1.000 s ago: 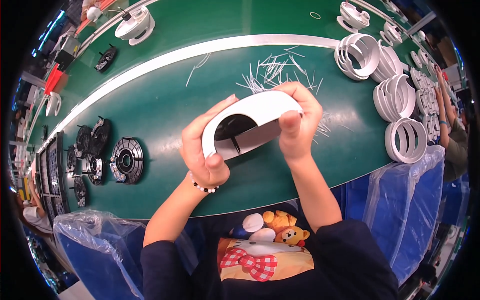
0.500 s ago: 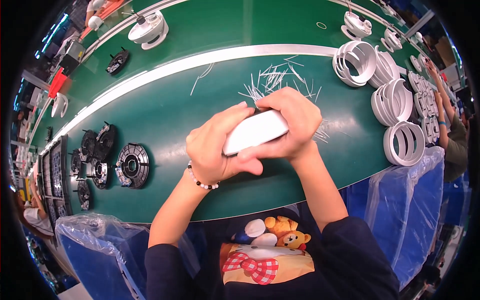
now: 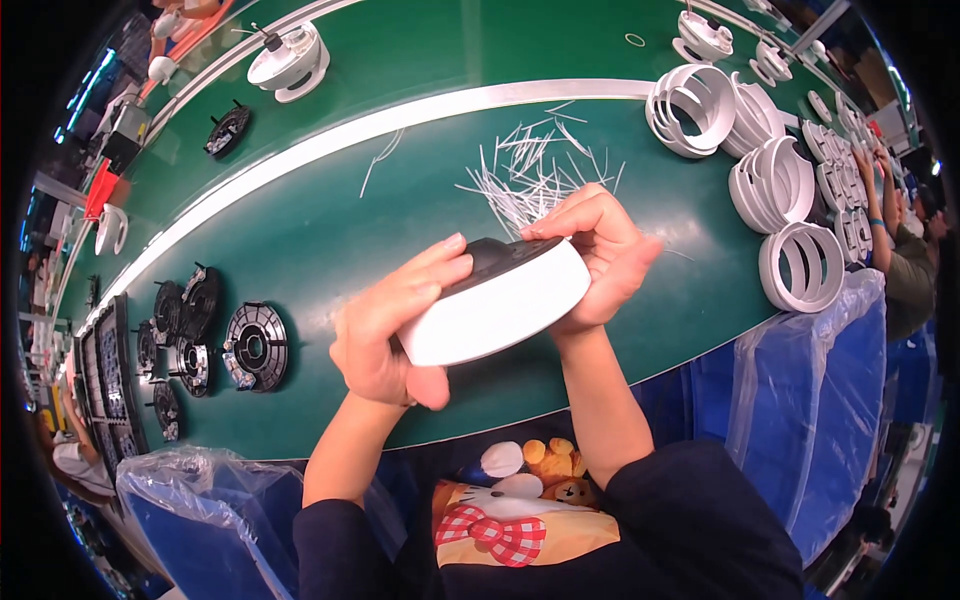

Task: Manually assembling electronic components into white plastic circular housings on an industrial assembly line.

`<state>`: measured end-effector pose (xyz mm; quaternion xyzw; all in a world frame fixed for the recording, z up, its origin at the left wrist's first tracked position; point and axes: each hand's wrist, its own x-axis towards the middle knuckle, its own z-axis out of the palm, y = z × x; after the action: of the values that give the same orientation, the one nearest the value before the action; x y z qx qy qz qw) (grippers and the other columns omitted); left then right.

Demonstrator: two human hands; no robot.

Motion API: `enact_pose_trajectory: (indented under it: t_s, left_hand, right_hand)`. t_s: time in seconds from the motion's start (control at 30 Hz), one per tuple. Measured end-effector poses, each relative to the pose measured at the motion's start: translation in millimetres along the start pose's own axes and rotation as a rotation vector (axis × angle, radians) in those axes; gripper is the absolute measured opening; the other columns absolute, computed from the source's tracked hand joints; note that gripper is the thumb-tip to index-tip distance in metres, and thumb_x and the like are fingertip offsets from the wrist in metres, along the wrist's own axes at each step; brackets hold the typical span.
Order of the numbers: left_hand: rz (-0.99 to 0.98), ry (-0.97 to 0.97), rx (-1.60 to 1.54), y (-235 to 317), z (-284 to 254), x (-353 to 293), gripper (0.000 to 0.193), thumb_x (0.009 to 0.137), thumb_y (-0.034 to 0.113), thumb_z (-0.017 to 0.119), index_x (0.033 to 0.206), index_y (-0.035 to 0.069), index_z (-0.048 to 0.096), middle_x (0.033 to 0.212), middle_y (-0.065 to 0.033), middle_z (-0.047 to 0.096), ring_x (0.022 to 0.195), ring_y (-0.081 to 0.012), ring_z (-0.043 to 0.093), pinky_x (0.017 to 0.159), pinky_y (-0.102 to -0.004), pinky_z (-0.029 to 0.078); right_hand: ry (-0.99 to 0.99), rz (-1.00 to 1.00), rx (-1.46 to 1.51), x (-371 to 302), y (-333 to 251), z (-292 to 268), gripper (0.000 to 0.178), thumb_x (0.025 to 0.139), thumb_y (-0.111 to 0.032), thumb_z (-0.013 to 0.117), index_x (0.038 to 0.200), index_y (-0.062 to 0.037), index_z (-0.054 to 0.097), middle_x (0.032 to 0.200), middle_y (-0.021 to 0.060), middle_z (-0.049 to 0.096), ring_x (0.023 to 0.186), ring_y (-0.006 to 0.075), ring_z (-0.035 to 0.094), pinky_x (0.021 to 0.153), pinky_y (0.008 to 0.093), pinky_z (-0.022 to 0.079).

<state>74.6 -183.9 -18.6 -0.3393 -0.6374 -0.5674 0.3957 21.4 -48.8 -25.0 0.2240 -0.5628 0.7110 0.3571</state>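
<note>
Between my hands, above the green bench, is a round white plastic housing [image 3: 500, 308] tilted on its side, with a black disc-shaped part [image 3: 490, 258] set in its far face. My left hand [image 3: 390, 325] grips its left end, fingers over the black side and thumb below. At the right end my right hand [image 3: 598, 262] holds the rim, fingertips on the black part's edge. Beyond the hands lies a loose pile of thin white strips [image 3: 525, 170].
Black round parts [image 3: 256, 346] and a black tray [image 3: 110, 370] lie at left. White plastic rings [image 3: 800, 266] stand stacked at right. Blue bins lined with clear plastic [image 3: 800, 400] flank me. White assemblies [image 3: 288, 62] sit on the far green strip. Other people work at far right.
The white housing has come nearer and turned, so its white side and the black part now show. My hands have shifted outward to its ends.
</note>
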Motion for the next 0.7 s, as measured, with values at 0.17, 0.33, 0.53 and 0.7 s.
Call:
enact_pose_trajectory:
  t_s: [0.17, 0.33, 0.53, 0.7]
  left_hand:
    - [0.033, 0.02, 0.042, 6, -2, 2, 0.063, 0.07, 0.053, 0.049, 0.098, -0.004, 0.042, 0.082, -0.0267, 0.058, 0.081, -0.0391, 0.058, 0.073, -0.0486, 0.046]
    - [-0.384, 0.508, 0.211, -3, -5, 6, 0.063, 0.084, 0.054, 0.032, 0.092, -0.007, 0.048, 0.083, -0.0137, 0.057, 0.072, -0.0151, 0.056, 0.066, -0.024, 0.045]
    - [-0.23, 0.389, 0.279, 7, 15, 7, 0.064, 0.085, 0.053, 0.028, 0.095, -0.007, 0.047, 0.085, -0.0152, 0.057, 0.077, -0.0192, 0.057, 0.07, -0.0275, 0.047]
    - [-0.303, 0.502, 0.156, -8, 0, 8, 0.055, 0.086, 0.045, 0.037, 0.091, -0.008, 0.05, 0.087, -0.0127, 0.057, 0.08, -0.0162, 0.056, 0.072, -0.0257, 0.044]
  right_hand:
    - [-0.029, 0.079, -0.021, 14, -15, 8, 0.052, 0.085, -0.029, 0.024, 0.05, 0.0008, 0.048, 0.046, 0.0091, 0.047, 0.042, 0.0171, 0.042, 0.042, 0.0264, 0.031]
    - [0.167, 0.484, 0.101, -5, -14, 33, 0.067, 0.088, -0.048, 0.012, 0.059, -0.0004, 0.049, 0.055, 0.0038, 0.049, 0.053, 0.0104, 0.045, 0.053, 0.0222, 0.034]
    - [0.081, 0.584, 0.244, 1, -2, 14, 0.058, 0.087, -0.049, 0.016, 0.057, -0.0079, 0.043, 0.053, 0.0028, 0.049, 0.052, 0.0113, 0.044, 0.054, 0.0216, 0.035]
    - [0.188, 0.717, 0.392, -13, 3, 29, 0.062, 0.086, -0.053, 0.015, 0.075, -0.0036, 0.051, 0.076, 0.0069, 0.058, 0.073, 0.0152, 0.052, 0.068, 0.0262, 0.041]
